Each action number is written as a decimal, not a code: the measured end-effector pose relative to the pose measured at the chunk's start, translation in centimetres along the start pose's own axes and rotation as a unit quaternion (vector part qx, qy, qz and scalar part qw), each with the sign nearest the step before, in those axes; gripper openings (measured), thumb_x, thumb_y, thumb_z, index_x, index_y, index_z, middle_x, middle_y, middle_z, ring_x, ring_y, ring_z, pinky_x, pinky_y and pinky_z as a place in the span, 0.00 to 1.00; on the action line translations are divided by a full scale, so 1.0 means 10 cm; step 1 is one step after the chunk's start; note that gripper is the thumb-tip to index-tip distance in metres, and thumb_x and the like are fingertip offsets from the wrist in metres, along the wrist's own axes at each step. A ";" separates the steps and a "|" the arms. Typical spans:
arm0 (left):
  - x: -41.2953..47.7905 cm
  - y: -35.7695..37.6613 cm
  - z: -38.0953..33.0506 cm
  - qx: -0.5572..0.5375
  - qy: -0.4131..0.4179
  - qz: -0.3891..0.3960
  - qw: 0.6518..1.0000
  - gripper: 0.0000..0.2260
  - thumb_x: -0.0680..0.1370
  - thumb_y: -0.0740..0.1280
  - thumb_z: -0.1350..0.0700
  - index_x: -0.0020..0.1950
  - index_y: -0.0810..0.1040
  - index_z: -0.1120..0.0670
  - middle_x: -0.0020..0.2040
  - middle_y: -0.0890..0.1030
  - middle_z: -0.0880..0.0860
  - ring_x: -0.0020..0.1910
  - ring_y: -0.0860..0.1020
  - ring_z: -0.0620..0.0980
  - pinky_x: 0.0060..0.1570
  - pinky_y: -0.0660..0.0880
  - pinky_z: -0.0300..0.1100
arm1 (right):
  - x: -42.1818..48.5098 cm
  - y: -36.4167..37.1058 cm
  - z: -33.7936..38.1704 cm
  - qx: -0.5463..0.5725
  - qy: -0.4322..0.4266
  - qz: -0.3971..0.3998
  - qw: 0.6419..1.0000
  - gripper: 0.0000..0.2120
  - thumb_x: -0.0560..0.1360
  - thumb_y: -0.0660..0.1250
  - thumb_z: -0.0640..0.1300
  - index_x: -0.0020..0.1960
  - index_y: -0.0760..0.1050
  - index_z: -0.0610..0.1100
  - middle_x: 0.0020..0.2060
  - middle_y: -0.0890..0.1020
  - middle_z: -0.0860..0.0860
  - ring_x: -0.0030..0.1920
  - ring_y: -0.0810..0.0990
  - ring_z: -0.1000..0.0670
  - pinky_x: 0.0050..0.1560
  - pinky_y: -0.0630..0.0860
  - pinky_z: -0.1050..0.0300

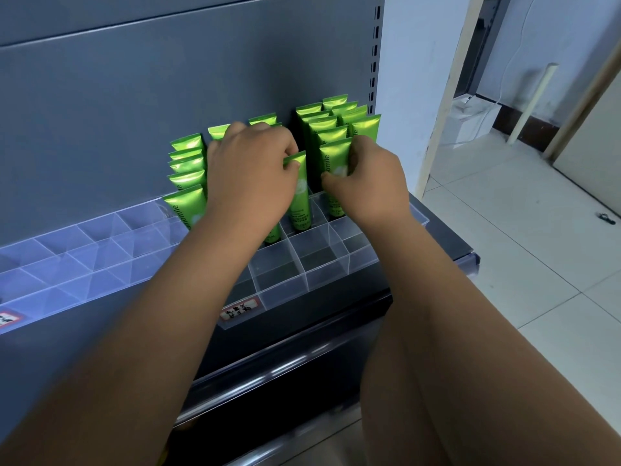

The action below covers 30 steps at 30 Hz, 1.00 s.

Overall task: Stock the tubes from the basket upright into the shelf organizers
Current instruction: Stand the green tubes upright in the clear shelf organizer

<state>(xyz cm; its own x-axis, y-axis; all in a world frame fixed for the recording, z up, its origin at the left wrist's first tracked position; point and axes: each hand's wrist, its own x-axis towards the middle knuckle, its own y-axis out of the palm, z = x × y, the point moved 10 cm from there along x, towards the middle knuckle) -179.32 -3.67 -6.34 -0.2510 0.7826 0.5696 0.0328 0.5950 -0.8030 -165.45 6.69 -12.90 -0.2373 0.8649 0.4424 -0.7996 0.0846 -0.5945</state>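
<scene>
Above organizer (304, 275), left hand (248, 176) pinching middle tube (301, 203), right hand (368, 186) clasping right tube (334, 158)

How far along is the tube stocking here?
Done: green tubes stand upright in rear cells of the right organizer. In hand: the left hand grips one tube, the right hand another tube. Left: its front cells and most of the left organizer stand empty; basket not in view.

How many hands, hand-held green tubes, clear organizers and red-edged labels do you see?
Hands: 2, left hand and right hand
Held green plastic tubes: 2
Clear plastic divided organizers: 2
Red-edged labels: 2
Total: 8
</scene>
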 end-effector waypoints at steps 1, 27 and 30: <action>0.00 0.00 0.00 -0.001 -0.001 0.000 1.000 0.05 0.77 0.69 0.52 0.52 0.82 0.48 0.51 0.82 0.47 0.58 0.75 0.56 0.56 0.72 0.54 | 0.00 0.00 0.00 0.003 0.000 -0.002 1.000 0.16 0.69 0.73 0.51 0.43 0.68 0.45 0.31 0.70 0.57 0.32 0.69 0.56 0.31 0.60 0.57; -0.06 -0.14 0.07 -0.050 -0.014 -0.032 0.998 0.09 0.77 0.68 0.54 0.56 0.81 0.51 0.53 0.83 0.48 0.56 0.77 0.57 0.55 0.74 0.53 | -0.06 0.01 0.02 -0.007 0.008 0.014 1.000 0.12 0.70 0.69 0.48 0.47 0.69 0.46 0.38 0.73 0.53 0.37 0.73 0.51 0.31 0.61 0.57; -0.14 -0.41 0.15 -0.089 -0.027 -0.098 0.991 0.10 0.77 0.67 0.54 0.56 0.81 0.53 0.52 0.84 0.49 0.53 0.78 0.56 0.52 0.75 0.50 | -0.11 -0.01 0.02 -0.015 0.021 0.019 0.999 0.13 0.71 0.69 0.50 0.51 0.71 0.46 0.42 0.76 0.52 0.43 0.75 0.47 0.32 0.63 0.57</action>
<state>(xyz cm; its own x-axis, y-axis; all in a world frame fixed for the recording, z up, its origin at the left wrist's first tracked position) -180.55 -7.45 -4.10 -0.3216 0.6408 0.6971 0.1471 0.7611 -0.6317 -165.24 5.64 -13.21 -0.2425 0.8880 0.3907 -0.7732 0.0664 -0.6307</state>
